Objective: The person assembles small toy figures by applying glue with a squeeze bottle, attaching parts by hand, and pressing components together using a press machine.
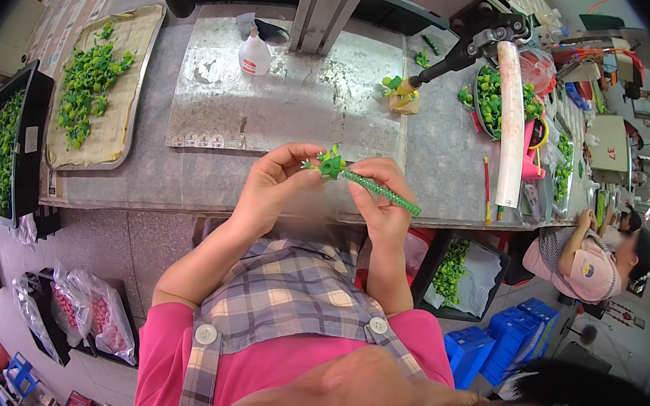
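Just above the table's front edge, both of my hands meet in front of my chest. My left hand [270, 180] is closed, pinching a small green figure [329, 163] with pale tips between thumb and fingers. Held in my right hand [385, 203] is a slim green patterned rod [389, 195], slanting down to the right. The rod's left end touches or lies right against the figure; whether they are joined I cannot tell.
A metal plate [216, 112] lies ahead, bearing a white spray bottle [255, 56]. A press lever [451, 58] overhangs a yellow block [404, 102]. Green pieces fill a tray [149, 42] at left, a black bin [29, 132] and a bowl [479, 112] at right. Another person [584, 262] sits far right.
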Tool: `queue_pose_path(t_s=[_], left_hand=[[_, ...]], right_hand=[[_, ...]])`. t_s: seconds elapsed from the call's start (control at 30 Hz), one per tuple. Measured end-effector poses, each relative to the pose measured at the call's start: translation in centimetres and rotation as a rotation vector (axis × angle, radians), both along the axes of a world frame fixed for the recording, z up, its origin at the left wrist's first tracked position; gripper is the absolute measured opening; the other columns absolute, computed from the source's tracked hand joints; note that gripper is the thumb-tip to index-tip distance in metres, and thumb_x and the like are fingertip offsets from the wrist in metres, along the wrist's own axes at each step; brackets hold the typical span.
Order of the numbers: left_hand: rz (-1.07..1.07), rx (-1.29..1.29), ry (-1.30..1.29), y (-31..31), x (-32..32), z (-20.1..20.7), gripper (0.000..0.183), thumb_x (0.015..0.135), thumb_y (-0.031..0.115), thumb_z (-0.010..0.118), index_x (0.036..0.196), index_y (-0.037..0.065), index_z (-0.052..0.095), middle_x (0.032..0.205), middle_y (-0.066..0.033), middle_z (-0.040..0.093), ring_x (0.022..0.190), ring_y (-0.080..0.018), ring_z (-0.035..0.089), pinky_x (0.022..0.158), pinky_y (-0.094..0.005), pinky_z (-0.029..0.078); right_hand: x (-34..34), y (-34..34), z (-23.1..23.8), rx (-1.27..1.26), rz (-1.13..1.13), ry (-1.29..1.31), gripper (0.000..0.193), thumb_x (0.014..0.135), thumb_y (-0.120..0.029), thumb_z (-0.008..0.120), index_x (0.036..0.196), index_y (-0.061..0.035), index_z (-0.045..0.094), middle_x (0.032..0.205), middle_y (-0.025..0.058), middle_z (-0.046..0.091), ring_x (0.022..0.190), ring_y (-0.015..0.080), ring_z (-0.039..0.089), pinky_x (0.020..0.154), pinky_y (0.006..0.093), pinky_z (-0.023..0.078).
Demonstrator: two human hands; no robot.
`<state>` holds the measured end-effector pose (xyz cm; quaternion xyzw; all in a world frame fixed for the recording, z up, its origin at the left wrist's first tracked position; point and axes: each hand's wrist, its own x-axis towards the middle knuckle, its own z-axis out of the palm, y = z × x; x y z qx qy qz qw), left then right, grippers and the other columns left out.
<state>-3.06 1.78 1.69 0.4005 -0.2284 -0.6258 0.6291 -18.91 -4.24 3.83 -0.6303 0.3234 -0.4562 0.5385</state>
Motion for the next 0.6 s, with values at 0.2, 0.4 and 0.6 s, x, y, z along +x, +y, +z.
queue_pose_path(t_s=[0.2,0.4,0.6], left_hand=[[0.015,-0.011,-0.101,0.0,0.1,0.2,0.026,0.079,0.006,0.060,0.104,0.000,0.053,0.092,-0.0062,0.059,0.079,-0.0122,0.057,0.072,-0.0278,0.048],[-0.018,-0.033,-0.194,0.1,0.1,0.4,0.028,0.079,0.001,0.058,0.106,-0.002,0.054,0.095,-0.0040,0.059,0.087,-0.0094,0.055,0.077,-0.0222,0.044],[0.021,-0.082,-0.300,0.1,0.1,0.2,0.027,0.077,0.002,0.061,0.103,-0.001,0.056,0.097,-0.0053,0.060,0.089,-0.0109,0.056,0.081,-0.0242,0.044]], right_hand=[[0.6,-0.6,2.3,-0.392,0.027,0.374,0.016,0.067,-0.002,0.067,0.082,-0.0037,0.062,0.086,0.0095,0.062,0.079,0.0231,0.060,0.066,0.0292,0.046],[0.8,-0.7,2.8,-0.376,0.079,0.428,0.017,0.066,0.003,0.065,0.082,-0.0017,0.063,0.086,0.0106,0.064,0.081,0.0228,0.061,0.069,0.0285,0.047],[0.9,-0.7,2.9,-0.375,0.095,0.437,0.017,0.065,0.003,0.065,0.082,-0.0018,0.063,0.086,0.0110,0.063,0.080,0.0230,0.061,0.068,0.0286,0.047]])
